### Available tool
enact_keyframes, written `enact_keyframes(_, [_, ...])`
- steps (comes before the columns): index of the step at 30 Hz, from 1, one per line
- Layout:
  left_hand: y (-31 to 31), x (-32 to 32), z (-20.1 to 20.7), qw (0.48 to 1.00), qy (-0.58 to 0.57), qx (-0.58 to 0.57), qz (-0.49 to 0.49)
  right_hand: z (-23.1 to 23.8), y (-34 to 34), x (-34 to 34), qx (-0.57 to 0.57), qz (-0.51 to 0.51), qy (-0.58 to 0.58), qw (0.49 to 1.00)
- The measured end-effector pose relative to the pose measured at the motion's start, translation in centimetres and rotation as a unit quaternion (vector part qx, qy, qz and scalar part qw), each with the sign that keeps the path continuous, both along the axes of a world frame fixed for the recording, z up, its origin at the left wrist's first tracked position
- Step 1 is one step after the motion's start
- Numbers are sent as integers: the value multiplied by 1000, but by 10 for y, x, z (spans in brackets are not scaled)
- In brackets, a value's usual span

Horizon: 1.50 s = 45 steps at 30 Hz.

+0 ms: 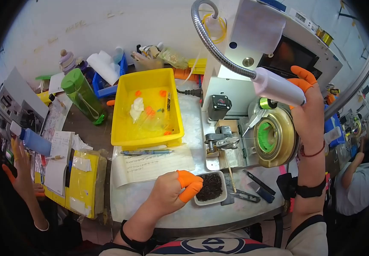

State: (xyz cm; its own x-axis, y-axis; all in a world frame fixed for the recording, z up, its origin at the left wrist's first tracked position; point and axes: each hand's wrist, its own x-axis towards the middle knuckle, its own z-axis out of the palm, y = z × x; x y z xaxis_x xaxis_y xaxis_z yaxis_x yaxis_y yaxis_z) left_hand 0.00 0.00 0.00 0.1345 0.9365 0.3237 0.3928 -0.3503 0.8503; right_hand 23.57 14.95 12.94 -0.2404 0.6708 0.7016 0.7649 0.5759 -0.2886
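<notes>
My left hand [167, 194], with orange finger cots on thumb and forefinger, is closed in a pinch at the left rim of a small white dish [224, 195] of dark, thread-like bits [210, 187]. Whatever its fingertips hold is hidden or too fine to make out. My right hand [308, 102] is raised beside the pale lamp head [278, 86], two orange-capped fingers stretched left and apart; the lamp hides part of it. Below the lamp, a gold spool [285, 141] with a green core [266, 137] sits on the machine [215, 91], right of a small metal clamp [227, 143].
A yellow tray [118, 106] stands behind a written notebook [159, 166] with a pen [147, 152]. Tweezers [246, 196] and a black tool [259, 182] lie right of the dish. A green bottle [80, 94] is farther left. Another person's hand [22, 170] shows at far left.
</notes>
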Motion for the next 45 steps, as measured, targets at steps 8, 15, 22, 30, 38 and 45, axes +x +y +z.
enact_keyframes(8, [-1,-2,-1,999,38,39,4,2,-29,17,18,-81,2,997])
enact_keyframes(15, [-2,6,4,1000,4,25,1,-8,-90,13,0,-46,-35,998])
enact_keyframes(22, [4,31,34,960,-225,-118,-120,-29,-120,1,-69,75,-66,993])
enact_keyframes(30, [32,71,58,804,-455,-324,-206,-47,-131,0,-208,121,-18,970])
enact_keyframes(38, [25,65,31,815,-440,-354,-129,-53,-139,59,-302,162,-59,937])
enact_keyframes(45, [0,49,4,885,-311,-337,-81,-4,-77,64,69,86,-83,990])
